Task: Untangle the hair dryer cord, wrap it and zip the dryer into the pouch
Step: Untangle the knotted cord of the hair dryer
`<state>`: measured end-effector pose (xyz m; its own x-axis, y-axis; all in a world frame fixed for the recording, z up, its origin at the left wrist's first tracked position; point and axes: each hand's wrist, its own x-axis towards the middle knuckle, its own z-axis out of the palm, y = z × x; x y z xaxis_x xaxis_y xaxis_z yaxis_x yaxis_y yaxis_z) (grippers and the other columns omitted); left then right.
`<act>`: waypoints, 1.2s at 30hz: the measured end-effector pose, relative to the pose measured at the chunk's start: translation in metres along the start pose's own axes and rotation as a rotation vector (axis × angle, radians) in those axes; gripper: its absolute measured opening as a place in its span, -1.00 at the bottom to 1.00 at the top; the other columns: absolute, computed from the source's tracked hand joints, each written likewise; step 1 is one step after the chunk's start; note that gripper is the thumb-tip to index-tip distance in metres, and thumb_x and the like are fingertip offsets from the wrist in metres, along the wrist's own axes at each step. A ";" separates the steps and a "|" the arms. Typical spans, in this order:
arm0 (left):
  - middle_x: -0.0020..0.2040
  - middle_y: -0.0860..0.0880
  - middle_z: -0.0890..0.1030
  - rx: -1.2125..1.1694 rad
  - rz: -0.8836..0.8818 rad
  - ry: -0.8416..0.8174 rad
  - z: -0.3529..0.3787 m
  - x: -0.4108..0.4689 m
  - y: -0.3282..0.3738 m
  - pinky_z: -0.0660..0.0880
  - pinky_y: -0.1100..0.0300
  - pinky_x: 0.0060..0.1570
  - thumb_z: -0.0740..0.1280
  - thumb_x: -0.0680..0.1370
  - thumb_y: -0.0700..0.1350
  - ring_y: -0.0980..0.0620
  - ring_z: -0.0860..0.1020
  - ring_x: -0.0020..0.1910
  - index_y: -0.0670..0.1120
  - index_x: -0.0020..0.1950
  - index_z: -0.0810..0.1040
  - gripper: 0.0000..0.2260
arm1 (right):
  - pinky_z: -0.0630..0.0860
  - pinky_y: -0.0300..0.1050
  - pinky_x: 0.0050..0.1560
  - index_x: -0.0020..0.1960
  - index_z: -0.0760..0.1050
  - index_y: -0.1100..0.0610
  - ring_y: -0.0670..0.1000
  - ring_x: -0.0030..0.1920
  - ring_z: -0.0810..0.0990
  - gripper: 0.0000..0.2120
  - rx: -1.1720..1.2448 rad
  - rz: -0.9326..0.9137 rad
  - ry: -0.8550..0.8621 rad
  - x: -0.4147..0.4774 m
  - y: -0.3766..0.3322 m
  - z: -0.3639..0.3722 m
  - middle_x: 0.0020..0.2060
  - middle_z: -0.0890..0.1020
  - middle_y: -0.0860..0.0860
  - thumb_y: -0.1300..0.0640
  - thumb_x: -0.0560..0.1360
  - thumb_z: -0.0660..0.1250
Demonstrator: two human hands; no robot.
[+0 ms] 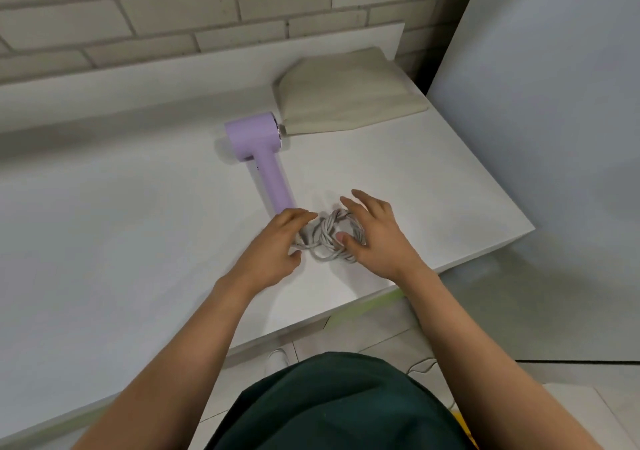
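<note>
A lilac hair dryer point(263, 158) lies flat on the white table point(138, 224), its handle pointing toward me. A tangled grey-white cord point(325, 238) is bunched at the handle's end. My left hand point(277, 248) grips the cord's left side, fingers curled over it. On the right side of the bundle my right hand point(374, 238) has its thumb pressed into the coils, with the fingers spread and arched over them. A beige fabric pouch point(349, 99) lies flat behind the dryer's head, touching it.
A brick wall point(173, 16) runs behind the table and a white panel point(554, 103) stands at the right. The table's front edge point(381, 300) runs diagonally just below my hands. Tiled floor, a shoe and a cable show beneath.
</note>
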<state>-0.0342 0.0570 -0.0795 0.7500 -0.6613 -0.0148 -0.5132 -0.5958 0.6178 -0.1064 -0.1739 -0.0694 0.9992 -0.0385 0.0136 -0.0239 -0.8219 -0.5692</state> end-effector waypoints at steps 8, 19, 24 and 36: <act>0.46 0.07 0.41 -0.010 0.040 0.037 0.009 -0.007 -0.003 0.30 0.30 0.34 0.45 0.55 -0.17 0.08 0.37 0.42 0.02 0.55 0.39 -0.42 | 0.62 0.09 -0.07 0.36 0.55 0.05 0.05 0.15 0.45 -0.59 -0.064 -0.177 0.030 -0.028 -0.002 0.024 0.19 0.64 -0.04 0.09 0.53 0.50; 0.47 0.08 0.40 0.003 0.060 0.044 0.004 0.008 0.013 0.38 0.09 0.33 0.51 0.51 0.03 0.03 0.38 0.39 0.10 0.63 0.20 -0.23 | 0.47 -0.21 0.14 0.16 0.63 0.08 -0.07 0.16 0.53 -0.85 0.128 -0.180 0.125 -0.018 -0.003 -0.002 0.06 0.68 -0.09 0.15 0.60 0.45; 0.42 0.02 0.43 0.089 0.246 0.105 -0.003 0.018 0.024 0.47 -0.04 0.28 0.46 0.55 0.00 -0.02 0.49 0.30 0.12 0.55 0.37 -0.41 | 0.50 -0.18 0.14 0.11 0.64 0.03 -0.12 0.09 0.56 -0.89 0.227 -0.159 0.145 -0.014 -0.009 -0.018 0.00 0.64 -0.25 0.16 0.59 0.46; 0.30 0.08 0.55 -0.389 0.164 0.387 -0.037 0.023 0.046 0.64 0.07 0.09 0.53 0.52 -0.13 0.10 0.58 0.25 -0.06 0.25 0.68 -0.70 | 0.56 -0.11 0.25 0.32 0.56 0.00 -0.01 0.39 0.52 -0.68 0.673 -0.017 0.553 -0.005 -0.048 -0.041 0.32 0.55 -0.11 0.10 0.58 0.47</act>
<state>-0.0254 0.0313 -0.0218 0.8093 -0.4725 0.3490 -0.4990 -0.2395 0.8328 -0.1115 -0.1575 -0.0081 0.8354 -0.4437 0.3243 0.1900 -0.3206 -0.9280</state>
